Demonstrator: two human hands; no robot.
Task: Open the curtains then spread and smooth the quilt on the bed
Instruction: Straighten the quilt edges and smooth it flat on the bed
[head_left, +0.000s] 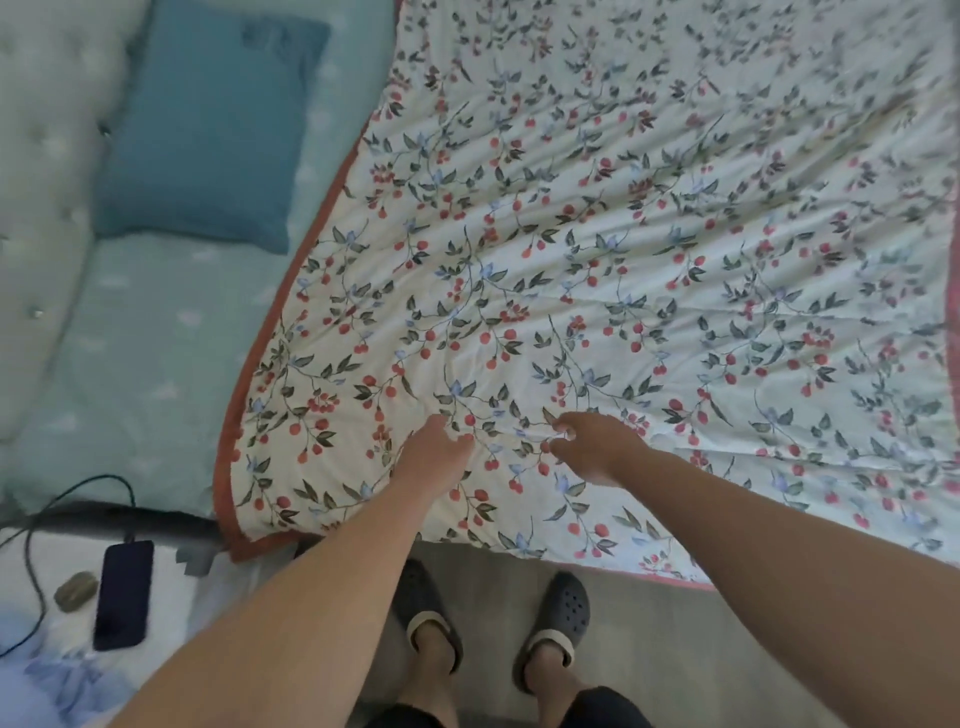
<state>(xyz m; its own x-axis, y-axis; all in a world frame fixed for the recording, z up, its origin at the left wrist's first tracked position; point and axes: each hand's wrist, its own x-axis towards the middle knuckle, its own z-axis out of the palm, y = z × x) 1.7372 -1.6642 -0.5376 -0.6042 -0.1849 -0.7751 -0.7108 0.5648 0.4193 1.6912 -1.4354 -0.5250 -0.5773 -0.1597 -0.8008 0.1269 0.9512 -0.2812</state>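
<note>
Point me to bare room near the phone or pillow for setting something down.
Free: the teal sheet between pillow, headboard and the quilt edge. Crowded: the nightstand, with phone, cable and a small object.

At the head of the mattress you see a teal pillow (213, 122) propped against a pale tufted headboard (44, 171), on a light blue sheet (140, 338). At lower left a dark phone (124, 594) lies face up with a black cable (31, 525) looping beside it and a small brownish object (76, 590) just left. You wear dark perforated clogs (558, 621) on a grey floor (701, 649).
</note>
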